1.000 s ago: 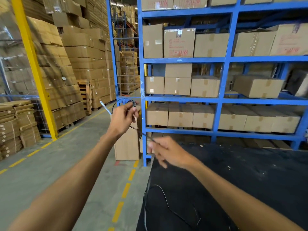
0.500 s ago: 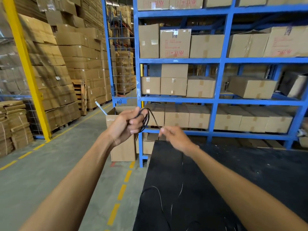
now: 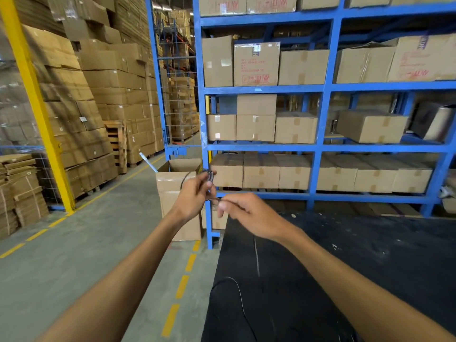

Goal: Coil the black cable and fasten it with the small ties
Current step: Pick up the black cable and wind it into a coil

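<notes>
My left hand (image 3: 195, 193) is raised in front of the blue rack and closed around a small coil of the thin black cable (image 3: 209, 174), whose loops stick out above my fingers. Just to its right my right hand (image 3: 246, 215) pinches the strand of cable leading from the coil, thumb and forefinger close to my left hand's fingers. The loose rest of the cable (image 3: 240, 296) hangs down and trails in a curve over the black table (image 3: 357, 267). I see no small ties in view.
A blue rack (image 3: 323, 146) packed with cardboard boxes stands right behind the table. An open cardboard box (image 3: 172, 193) sits on the floor by the rack's corner. Stacked cartons and a yellow post (image 3: 32, 104) line the aisle at left.
My right hand dropped from beside the coil's top to just under and right of my left hand, drawing the strand along. The loose cable on the table shifted.
</notes>
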